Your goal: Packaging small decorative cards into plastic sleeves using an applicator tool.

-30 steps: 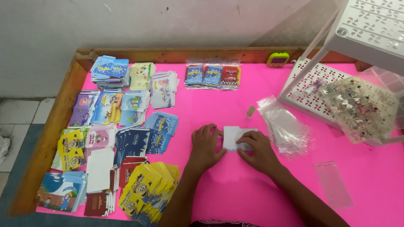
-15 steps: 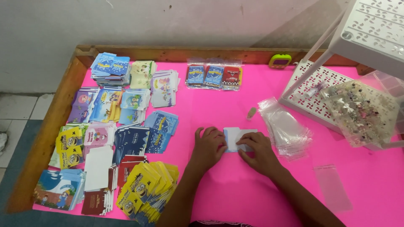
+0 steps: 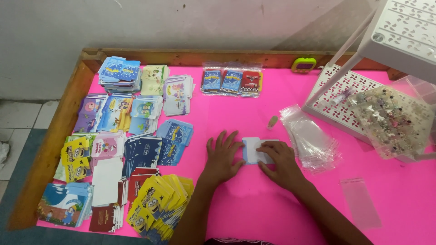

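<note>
A small white folded card lies flat on the pink table top. My left hand rests flat with spread fingers at the card's left edge. My right hand presses its fingers down on the card's right part, covering that side. Neither hand lifts the card off the surface.
Stacks of colourful printed cards fill the table's left side. Three packed sets lie at the back. A pile of clear plastic sleeves, a single sleeve, a white rack and a bag of beads sit on the right.
Both hands stay on the white card; they and the card have barely shifted.
</note>
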